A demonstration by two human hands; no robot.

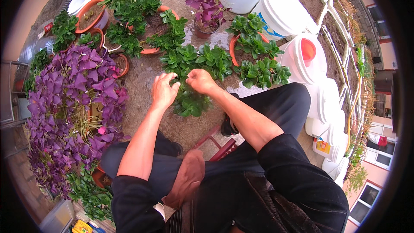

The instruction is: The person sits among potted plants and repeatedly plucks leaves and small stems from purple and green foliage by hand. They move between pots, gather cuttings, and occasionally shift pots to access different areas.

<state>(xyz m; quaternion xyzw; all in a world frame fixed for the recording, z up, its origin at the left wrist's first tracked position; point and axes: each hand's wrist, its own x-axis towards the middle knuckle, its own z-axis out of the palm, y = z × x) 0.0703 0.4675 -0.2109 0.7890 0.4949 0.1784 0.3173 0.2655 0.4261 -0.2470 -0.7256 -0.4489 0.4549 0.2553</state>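
Note:
Both hands are at a leafy green potted plant (194, 60) in front of me. My left hand (164, 91) is at its left side, thumb and fingers apart, with nothing visible between them. My right hand (201, 81) is just to the right, its fingertips pinched together at the leaves; whether they hold a leaf or stem is too small to tell. The plant's lower leaves (190, 103) spread below my hands. Its pot is hidden by foliage. To the right stands a similar green plant (255, 47) in an orange pot (233, 50).
A large purple-leaved oxalis (77, 71) fills the left side. A small purple oxalis (207, 9) stands beyond my hands. White plastic buckets (305, 58) line the right, beside soil beds (334, 38). A dark red slatted stool (223, 149) is between my legs.

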